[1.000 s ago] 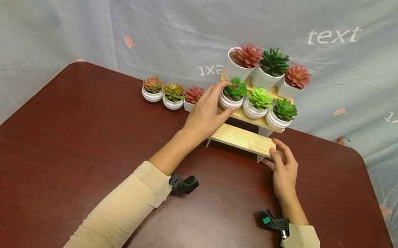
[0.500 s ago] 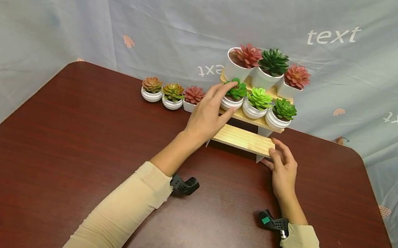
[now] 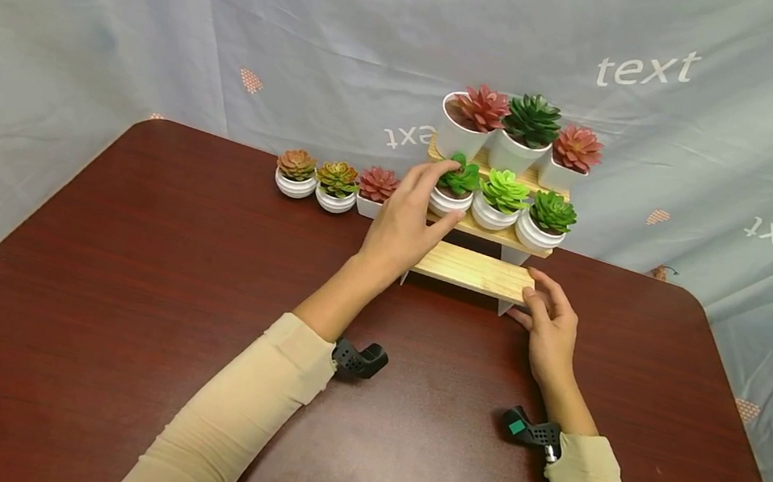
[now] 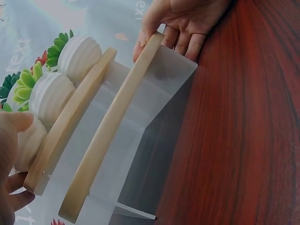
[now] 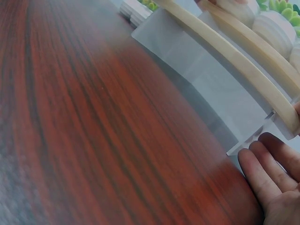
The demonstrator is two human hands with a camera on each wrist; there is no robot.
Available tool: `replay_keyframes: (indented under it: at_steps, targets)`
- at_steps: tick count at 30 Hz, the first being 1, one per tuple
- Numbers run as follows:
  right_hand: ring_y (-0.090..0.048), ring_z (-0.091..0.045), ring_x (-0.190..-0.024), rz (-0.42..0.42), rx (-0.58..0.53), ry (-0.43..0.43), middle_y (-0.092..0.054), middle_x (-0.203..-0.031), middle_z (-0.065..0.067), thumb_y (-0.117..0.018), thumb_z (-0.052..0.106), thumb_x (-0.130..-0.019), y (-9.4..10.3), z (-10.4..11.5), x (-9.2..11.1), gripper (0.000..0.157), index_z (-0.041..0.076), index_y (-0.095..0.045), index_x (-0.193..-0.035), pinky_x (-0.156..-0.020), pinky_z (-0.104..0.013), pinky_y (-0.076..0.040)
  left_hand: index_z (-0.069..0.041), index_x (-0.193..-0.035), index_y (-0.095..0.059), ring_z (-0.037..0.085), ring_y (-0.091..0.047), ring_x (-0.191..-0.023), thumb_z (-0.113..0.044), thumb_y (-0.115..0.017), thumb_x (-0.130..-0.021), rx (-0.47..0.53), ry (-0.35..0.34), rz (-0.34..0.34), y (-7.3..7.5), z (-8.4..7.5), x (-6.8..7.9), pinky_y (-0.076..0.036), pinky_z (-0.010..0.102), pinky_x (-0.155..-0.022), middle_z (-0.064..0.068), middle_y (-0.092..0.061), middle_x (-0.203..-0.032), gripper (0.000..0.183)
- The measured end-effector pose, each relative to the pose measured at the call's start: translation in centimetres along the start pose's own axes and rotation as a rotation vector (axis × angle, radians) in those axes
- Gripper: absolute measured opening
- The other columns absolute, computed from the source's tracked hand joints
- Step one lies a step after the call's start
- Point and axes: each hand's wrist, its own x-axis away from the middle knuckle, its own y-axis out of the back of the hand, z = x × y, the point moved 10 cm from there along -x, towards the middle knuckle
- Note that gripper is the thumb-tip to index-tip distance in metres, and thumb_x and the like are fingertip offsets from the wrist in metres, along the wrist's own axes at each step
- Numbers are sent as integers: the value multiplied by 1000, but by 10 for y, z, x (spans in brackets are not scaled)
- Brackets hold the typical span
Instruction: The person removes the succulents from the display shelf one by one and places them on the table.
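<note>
A three-tier plant stand with wooden boards (image 3: 474, 270) and pale side supports (image 4: 166, 79) stands at the back of the table. My left hand (image 3: 396, 226) holds the leftmost potted green succulent (image 3: 464, 176) on the middle tier, thumb against its white pot. In the left wrist view, fingers (image 4: 18, 197) of that hand lie by the middle board's end. My right hand (image 3: 554, 332) grips the bottom board's right end, thumb on its front edge. In the right wrist view, its other fingers (image 5: 265, 171) are beside the side support. The bottom board is bare.
Two more green succulents (image 3: 504, 191) share the middle tier. Three larger potted succulents (image 3: 532, 122) fill the top tier. Left of the stand, three small potted succulents (image 3: 337, 186) line the table (image 3: 132, 281). A grey printed curtain (image 3: 354, 41) hangs behind.
The left hand and the leftmost green succulent have shifted slightly to the right, towards the neighbouring pot. The right hand keeps its hold on the bottom board.
</note>
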Motion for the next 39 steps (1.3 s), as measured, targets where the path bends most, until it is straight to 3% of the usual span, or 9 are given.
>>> replay_keyframes:
  at_steps: [15,26,39]
  targets:
    - [-70,-5,-96,7,-5,1,-67,-106,5,-52,11,-105,-1,2,0,37,0,-55,-141,-78,-23,-61,-23,-144,-51,25,-57,-133,-29,-77,-91,16,1,29,7,-2,1,-50,43,-106,9,-54,-145,60]
    - [-69,-6,-96,2,-26,12,-66,-106,3,-53,11,-105,1,2,0,39,-3,-53,-141,-77,-23,-61,-22,-144,-52,23,-57,-133,-31,-78,-90,-4,-41,30,20,-15,2,-50,41,-106,8,-56,-144,61]
    - [-69,-6,-96,11,-20,14,-66,-105,4,-52,12,-105,-1,3,1,37,0,-55,-141,-77,-22,-61,-22,-144,-52,24,-55,-135,-30,-79,-90,-11,-34,5,42,-13,2,-48,41,-109,8,-56,-144,61]
